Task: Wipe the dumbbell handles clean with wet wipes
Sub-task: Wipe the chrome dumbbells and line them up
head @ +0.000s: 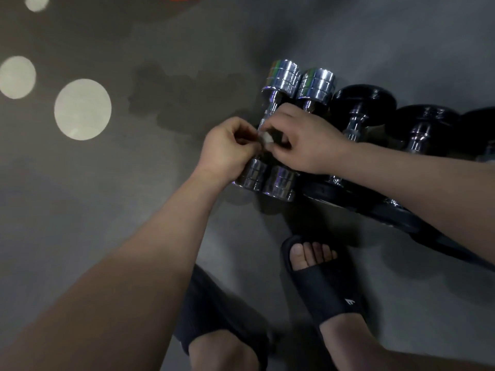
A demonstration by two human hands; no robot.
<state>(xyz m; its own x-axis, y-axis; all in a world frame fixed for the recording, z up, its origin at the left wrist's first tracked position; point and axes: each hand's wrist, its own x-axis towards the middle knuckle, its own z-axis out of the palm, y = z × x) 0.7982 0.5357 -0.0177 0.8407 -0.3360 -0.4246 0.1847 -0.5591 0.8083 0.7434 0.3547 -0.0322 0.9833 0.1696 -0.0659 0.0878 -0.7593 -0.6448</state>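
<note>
Dumbbells (356, 121) lie side by side in a row on the grey floor (134, 204), running from the centre of the frame to the right edge, handles pointing away from the person. The two at the left end of the row are chrome: the first chrome dumbbell (284, 76) and the second chrome dumbbell (317, 85) touch at their upper heads. To their right lie the black dumbbells (426, 116), with dark heads and bright metal handles. Both forearms enter from the lower edge and meet at the centre of the frame. A black slide sandal (326, 285) on the right foot stands just below the chrome pair; a second black sandal (214, 303) shows at lower centre, partly hidden by the left forearm. Three round light patches (82, 109) show on the floor at the upper left. The left hand (227, 149) has its fingers curled inward, and it pinches a small white wet wipe (266, 139). The right hand (305, 140) pinches the same wipe from the opposite side between thumb and fingertips. Both hands are over the handle (269, 113) of the first chrome dumbbell. Whether the wipe touches that handle cannot be determined.
</note>
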